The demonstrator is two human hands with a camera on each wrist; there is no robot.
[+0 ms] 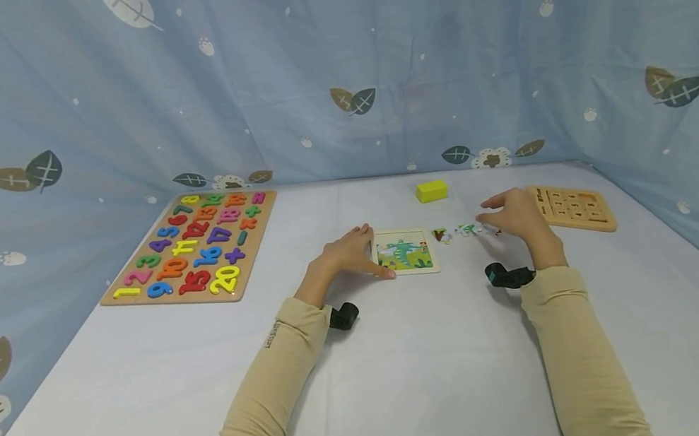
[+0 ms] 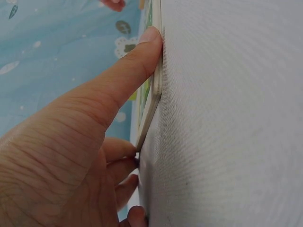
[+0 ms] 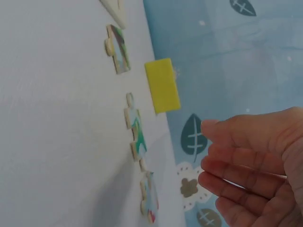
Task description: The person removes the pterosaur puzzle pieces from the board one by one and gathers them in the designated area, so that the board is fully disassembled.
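Note:
A square jigsaw puzzle (image 1: 403, 251) with a green dinosaur picture in a pale wooden frame lies on the table. My left hand (image 1: 353, 252) holds its left side, thumb along the near edge and fingers at the far left corner; the left wrist view shows the thumb (image 2: 137, 56) against the frame (image 2: 150, 106). To the right lie loose pieces: one brown and green (image 1: 441, 236), another green and white (image 1: 466, 230). Above the rightmost pieces hovers my right hand (image 1: 515, 213), fingers loosely bent and apart from the thumb, with nothing between them (image 3: 251, 165).
A yellow block (image 1: 432, 191) stands behind the pieces. At the right is a wooden number board (image 1: 572, 208). A large board of coloured numbers (image 1: 190, 252) lies at the left. A blue leaf-printed curtain (image 1: 334, 70) hangs behind the white table.

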